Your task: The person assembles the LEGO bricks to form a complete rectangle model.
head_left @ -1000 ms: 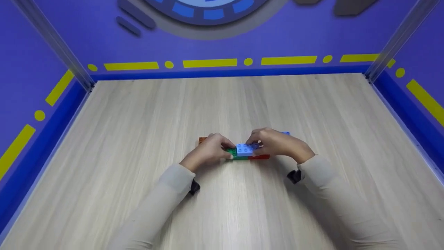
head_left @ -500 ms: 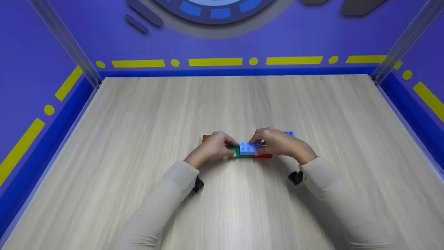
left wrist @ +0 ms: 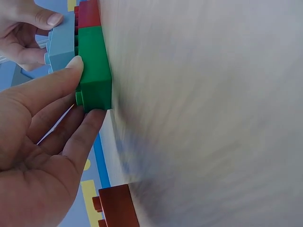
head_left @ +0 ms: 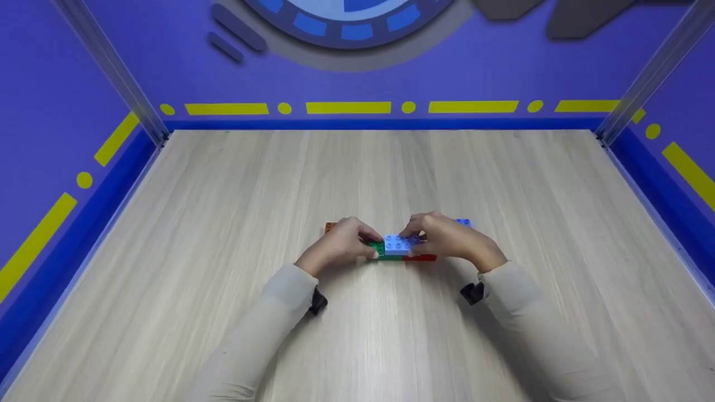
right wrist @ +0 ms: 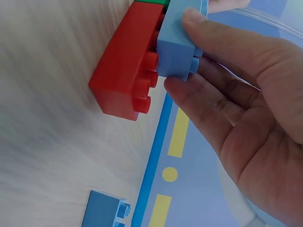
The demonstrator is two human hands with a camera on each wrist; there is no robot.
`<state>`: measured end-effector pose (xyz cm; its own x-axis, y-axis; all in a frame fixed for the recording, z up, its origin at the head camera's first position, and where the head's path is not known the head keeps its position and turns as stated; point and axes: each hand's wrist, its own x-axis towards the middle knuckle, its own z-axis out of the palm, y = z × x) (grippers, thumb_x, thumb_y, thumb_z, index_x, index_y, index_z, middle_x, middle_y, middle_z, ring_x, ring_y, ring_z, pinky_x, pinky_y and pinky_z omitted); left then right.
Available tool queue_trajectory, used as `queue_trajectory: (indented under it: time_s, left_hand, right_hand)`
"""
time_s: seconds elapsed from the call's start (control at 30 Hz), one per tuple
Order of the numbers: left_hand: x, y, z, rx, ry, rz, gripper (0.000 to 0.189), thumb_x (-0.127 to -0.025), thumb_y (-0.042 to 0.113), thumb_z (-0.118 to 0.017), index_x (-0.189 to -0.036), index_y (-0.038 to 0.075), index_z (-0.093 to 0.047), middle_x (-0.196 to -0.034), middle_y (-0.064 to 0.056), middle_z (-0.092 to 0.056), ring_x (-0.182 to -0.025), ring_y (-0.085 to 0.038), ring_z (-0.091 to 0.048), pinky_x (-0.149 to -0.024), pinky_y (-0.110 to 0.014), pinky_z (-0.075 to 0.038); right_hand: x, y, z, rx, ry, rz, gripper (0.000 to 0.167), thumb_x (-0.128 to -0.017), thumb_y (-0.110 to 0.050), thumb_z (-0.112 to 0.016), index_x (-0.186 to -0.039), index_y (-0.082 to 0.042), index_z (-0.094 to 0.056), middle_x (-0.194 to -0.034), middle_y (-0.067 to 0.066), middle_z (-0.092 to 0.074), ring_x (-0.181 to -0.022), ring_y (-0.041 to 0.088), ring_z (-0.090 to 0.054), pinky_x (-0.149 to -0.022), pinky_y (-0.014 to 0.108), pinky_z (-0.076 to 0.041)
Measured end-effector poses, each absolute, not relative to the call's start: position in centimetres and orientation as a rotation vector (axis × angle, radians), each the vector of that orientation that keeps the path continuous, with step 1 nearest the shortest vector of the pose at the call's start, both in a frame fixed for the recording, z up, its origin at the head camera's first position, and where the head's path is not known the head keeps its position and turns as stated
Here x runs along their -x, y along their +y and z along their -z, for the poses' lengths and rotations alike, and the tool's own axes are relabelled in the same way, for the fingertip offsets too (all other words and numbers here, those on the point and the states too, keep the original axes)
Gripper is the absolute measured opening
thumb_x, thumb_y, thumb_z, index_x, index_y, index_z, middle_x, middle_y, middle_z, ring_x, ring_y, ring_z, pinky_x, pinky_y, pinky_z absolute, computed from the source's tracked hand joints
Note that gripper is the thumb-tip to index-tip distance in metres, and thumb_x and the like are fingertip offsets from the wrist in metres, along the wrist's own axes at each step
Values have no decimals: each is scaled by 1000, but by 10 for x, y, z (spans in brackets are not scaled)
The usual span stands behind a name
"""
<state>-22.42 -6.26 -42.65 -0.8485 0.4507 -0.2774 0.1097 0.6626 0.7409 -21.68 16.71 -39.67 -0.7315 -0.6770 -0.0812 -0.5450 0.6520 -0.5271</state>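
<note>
A light blue toy building brick (head_left: 394, 244) lies across the tops of a green brick (left wrist: 96, 68) and a red brick (right wrist: 124, 61), which stand end to end on the table. Some green and red studs show in the narrow space under the blue one in the wrist views. My left hand (head_left: 342, 241) pinches the green brick at its left end, its thumb near the blue brick's lower edge. With thumb and fingers, my right hand (head_left: 449, 235) grips the blue brick's right end. Red studs lie bare beyond that end.
An orange-brown brick (left wrist: 118, 207) stands on the wooden table (head_left: 357, 329) beyond my left hand, partly hidden by it in the head view. Another blue brick (right wrist: 101, 210) stands behind my right hand. Purple panels (head_left: 357, 86) wall the table's back and sides.
The head view has shifted slightly. Both hands keep their holds on the green and light blue bricks, with hardly any movement between them.
</note>
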Motion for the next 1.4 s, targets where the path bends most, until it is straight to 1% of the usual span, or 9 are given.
queue_trajectory:
  time_s: [0.17,0.57,0.87,1.27,1.4]
  left_hand:
    - [224,-62,428,-436,2421,-1058,32,-81,10,-76,-113,11,-73,-114,-1,-71,-110,-15,-62,-97,-35,-48]
    - [224,-62,428,-459,2432,-1067,31,-79,9,-77,-111,10,-74,-110,-1,-72,-107,-15,-63,-95,-34,-49]
    - [226,-62,427,-446,2430,-1066,31,-79,10,-78,-111,11,-74,-110,0,-72,-109,-16,-61,-97,-35,-47]
    - [227,-61,426,-462,2431,-1060,33,-79,10,-78,-112,9,-73,-112,-1,-72,-110,-16,-62,-96,-34,-49]
    - [226,-63,426,-464,2457,-1026,32,-80,12,-78,-111,12,-74,-110,1,-72,-113,-17,-58,-98,-34,-45]
  right_hand:
    - [215,168,399,977,2610,704,27,-82,-6,-74,-109,-1,-72,-105,11,-68,-97,23,-66,-84,37,-56]
    - [213,168,399,991,2610,731,27,-82,-5,-74,-108,0,-71,-104,10,-68,-95,23,-66,-82,36,-56]
    - [216,168,397,979,2604,736,27,-82,-5,-74,-109,0,-72,-104,11,-69,-98,24,-66,-84,37,-56]
    - [216,170,400,987,2613,783,27,-80,-4,-75,-107,0,-72,-102,11,-69,-96,25,-67,-82,36,-56]
    - [216,167,400,979,2609,789,28,-79,-6,-77,-106,1,-73,-101,11,-69,-95,25,-67,-81,36,-56]
